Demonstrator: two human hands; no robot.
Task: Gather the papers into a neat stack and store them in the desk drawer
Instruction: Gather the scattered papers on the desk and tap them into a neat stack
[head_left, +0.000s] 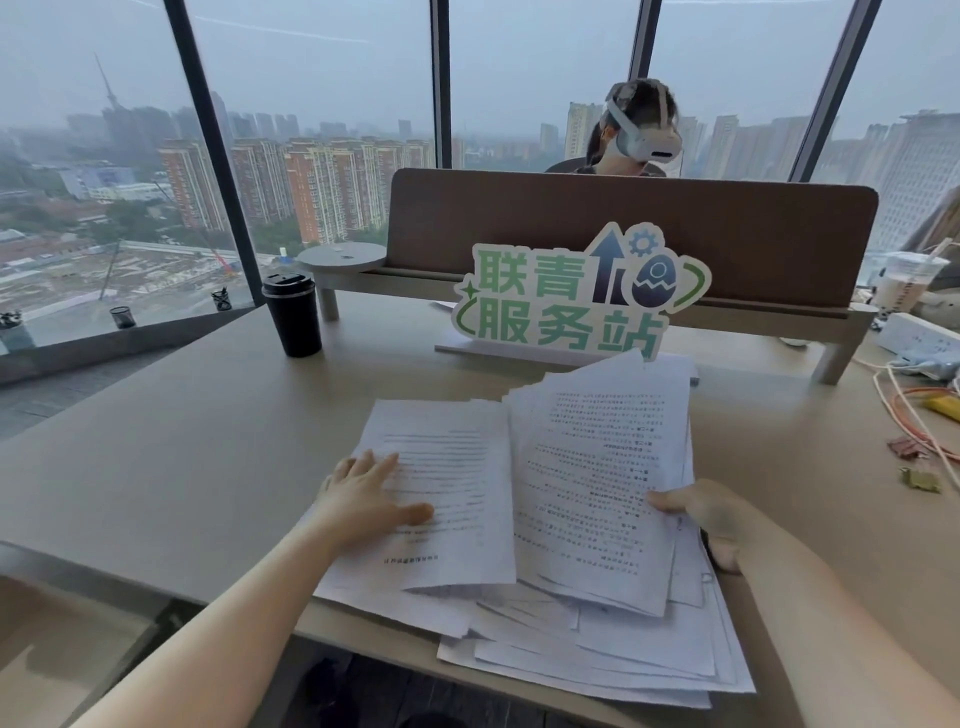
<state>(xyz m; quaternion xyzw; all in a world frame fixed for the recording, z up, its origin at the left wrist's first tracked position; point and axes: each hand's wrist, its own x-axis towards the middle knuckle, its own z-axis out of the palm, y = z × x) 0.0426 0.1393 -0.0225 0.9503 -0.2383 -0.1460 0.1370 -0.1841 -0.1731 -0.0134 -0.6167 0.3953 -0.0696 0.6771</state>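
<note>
Several printed white papers (582, 639) lie in a loose, fanned pile on the beige desk (182, 441), some hanging over its front edge. My left hand (371, 499) rests flat, fingers spread, on the left sheets (452, 467). My right hand (711, 519) grips the right edge of a bundle of sheets (597, 467), thumb on top, lifting that bundle slightly off the pile. No drawer is in view.
A black lidded cup (292, 314) stands at the back left. A green-and-white sign (571, 296) stands behind the papers, before a brown divider (623, 234) with another person behind it. Cables (914, 415), a power strip (919, 338) and a plastic drink cup (906, 283) sit at the right.
</note>
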